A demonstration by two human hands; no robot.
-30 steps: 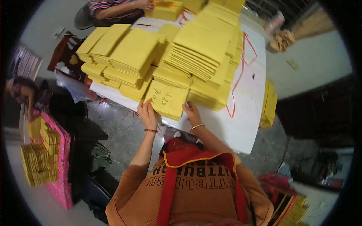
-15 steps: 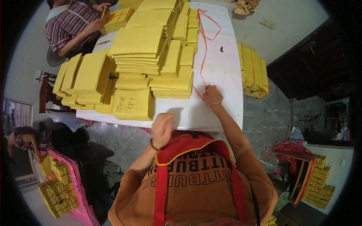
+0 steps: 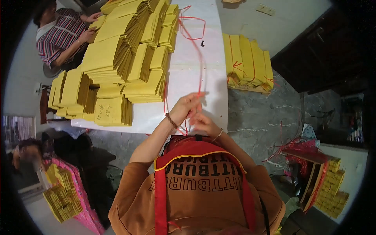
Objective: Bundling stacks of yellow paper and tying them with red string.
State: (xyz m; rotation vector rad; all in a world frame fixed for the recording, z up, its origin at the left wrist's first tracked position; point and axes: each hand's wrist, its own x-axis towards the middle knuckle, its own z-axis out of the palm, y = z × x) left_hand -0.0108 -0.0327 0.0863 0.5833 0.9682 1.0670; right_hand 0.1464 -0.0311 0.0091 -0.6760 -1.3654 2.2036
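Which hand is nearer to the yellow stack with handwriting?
Left. The left hand is to the right of the stack, not touching it; the right hand is even farther right.

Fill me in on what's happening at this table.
A person in an orange shirt is working with red string over the near edge of a white table. The left hand pinches the string; the right hand is close below, its grip unclear. Yellow paper stacks cover the table's left side. Beyond them, a co-worker in a striped top is handling yellow paper too. Tied yellow bundles stand past the table's right edge.
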